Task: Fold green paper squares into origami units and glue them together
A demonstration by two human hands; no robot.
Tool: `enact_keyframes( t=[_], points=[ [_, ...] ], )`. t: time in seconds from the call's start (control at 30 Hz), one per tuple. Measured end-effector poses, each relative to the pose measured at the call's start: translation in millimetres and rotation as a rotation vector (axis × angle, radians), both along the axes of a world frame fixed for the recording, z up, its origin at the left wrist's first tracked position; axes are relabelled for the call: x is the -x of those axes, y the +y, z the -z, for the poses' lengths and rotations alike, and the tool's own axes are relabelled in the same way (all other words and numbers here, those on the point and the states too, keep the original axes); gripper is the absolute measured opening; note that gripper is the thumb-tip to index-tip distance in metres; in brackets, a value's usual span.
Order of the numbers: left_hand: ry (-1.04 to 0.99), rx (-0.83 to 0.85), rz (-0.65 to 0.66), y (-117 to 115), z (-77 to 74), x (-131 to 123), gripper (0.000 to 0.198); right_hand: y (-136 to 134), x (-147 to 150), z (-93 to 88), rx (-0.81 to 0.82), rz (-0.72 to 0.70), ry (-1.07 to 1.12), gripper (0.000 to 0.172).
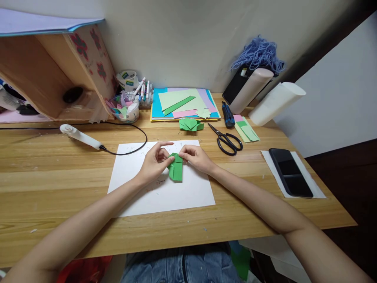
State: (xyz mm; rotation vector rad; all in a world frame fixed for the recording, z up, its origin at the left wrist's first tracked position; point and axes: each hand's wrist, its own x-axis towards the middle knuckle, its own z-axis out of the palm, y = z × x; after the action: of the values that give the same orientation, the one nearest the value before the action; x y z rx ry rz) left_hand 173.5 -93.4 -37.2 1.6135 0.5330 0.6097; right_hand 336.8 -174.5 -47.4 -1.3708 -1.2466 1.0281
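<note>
A small folded piece of green paper (176,171) is held above the white sheet (135,204) in the middle of the table. My left hand (154,163) pinches its upper left edge between thumb and fingers, the index finger stretched out beyond. At the upper right corner, my right hand (196,157) grips the same paper with thumb and curled fingers. Creases and a folded flap show on its face. Just behind the white sheet sits a layered green paper shape (191,125).
Black-handled scissors (228,143), a utility knife (228,115) and sticky notes (247,131) lie right of centre. Coloured paper (157,104) is stacked at the back. A phone (290,173) rests far right. A white corded tool (81,136) and a cardboard box (94,78) occupy the left.
</note>
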Motion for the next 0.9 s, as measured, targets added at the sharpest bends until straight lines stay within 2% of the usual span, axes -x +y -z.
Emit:
enact_keyframes(
  t=[0.3, 0.63, 0.9],
  points=[
    [-0.003, 0.007, -0.007, -2.1, -1.5, -0.7, 0.042, -1.7, 0.9, 2.9, 0.054, -0.001, -0.104, 0.024],
    [-0.061, -0.020, 0.005, 0.3, 2.6, -0.8, 0.035, 1.1, -3.8, -0.9, 0.069, -0.073, 0.094, 0.027],
    [-0.046, 0.000, -0.003, -0.1, 0.8, 0.2, 0.035, -1.8, 2.5, -4.3, 0.022, -0.042, 0.092, 0.029]
  ],
)
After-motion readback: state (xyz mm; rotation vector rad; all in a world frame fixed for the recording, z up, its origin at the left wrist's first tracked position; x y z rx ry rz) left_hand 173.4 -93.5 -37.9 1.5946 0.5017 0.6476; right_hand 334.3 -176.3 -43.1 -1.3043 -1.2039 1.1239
